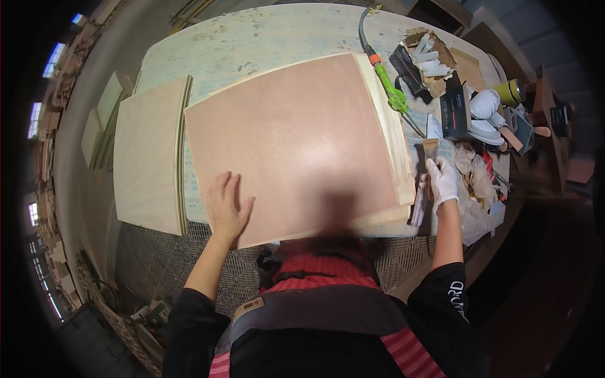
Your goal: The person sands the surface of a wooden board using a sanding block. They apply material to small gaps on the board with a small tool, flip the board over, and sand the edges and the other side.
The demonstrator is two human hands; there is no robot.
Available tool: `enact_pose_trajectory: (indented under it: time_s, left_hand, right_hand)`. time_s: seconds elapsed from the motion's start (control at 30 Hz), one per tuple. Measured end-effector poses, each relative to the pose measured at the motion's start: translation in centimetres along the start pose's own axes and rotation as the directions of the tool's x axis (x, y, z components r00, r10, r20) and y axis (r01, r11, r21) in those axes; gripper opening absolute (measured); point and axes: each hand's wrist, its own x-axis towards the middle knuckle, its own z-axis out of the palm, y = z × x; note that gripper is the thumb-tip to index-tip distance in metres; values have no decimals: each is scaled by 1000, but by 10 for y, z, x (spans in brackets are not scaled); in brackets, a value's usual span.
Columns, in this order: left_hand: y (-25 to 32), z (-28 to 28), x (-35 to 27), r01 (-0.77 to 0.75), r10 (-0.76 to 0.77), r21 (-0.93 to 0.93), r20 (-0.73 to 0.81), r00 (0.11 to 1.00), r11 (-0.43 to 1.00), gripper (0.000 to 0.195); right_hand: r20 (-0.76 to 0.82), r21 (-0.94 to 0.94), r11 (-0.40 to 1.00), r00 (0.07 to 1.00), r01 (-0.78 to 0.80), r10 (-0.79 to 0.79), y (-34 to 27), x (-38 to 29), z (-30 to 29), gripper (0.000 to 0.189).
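A large reddish veneered plywood sheet [293,137] lies before me on top of paler sheets [401,160]. My left hand [227,208], bare, rests flat on its lower left corner with the fingers spread. In a white glove, my right hand [442,182] grips a putty knife [430,147] at the right of the stack, its wide end pointing away from me. Beside that hand lies a long, narrow dark and whitish object [418,203] that I cannot identify. A green-handled tool [390,90] on a dark hose lies along the stack's upper right side.
Another stack of plywood sheets [149,156] stands on the left of the worktable [208,38]. To the right are a torn carton of white tubes [430,59], a black box [454,111], a yellow-green canister [508,92] and crumpled plastic bags [477,189].
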Motion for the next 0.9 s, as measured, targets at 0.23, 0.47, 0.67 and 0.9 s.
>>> enact_pose_trajectory:
  time_s: [0.23, 0.47, 0.67, 0.9]
  left_hand:
    - [78, 36, -4, -267, 328, -208, 360, 873, 941, 80]
    - [142, 70, 10, -503, 584, -313, 563, 585, 806, 76]
    - [194, 111, 56, -745, 735, -216, 474, 485, 631, 69]
    - [228, 134, 76, -796, 792, -221, 417, 446, 564, 69]
  right_hand:
    - [-58, 39, 999, 998, -27, 29, -5, 6, 1, 57]
    - [-105, -66, 997, 994, 28, -34, -32, -3, -17, 74]
    - [-155, -470, 874, 962, 127, -223, -3, 11, -54, 59]
    - [-100, -431, 889, 971, 154, -216, 17, 17, -49, 50]
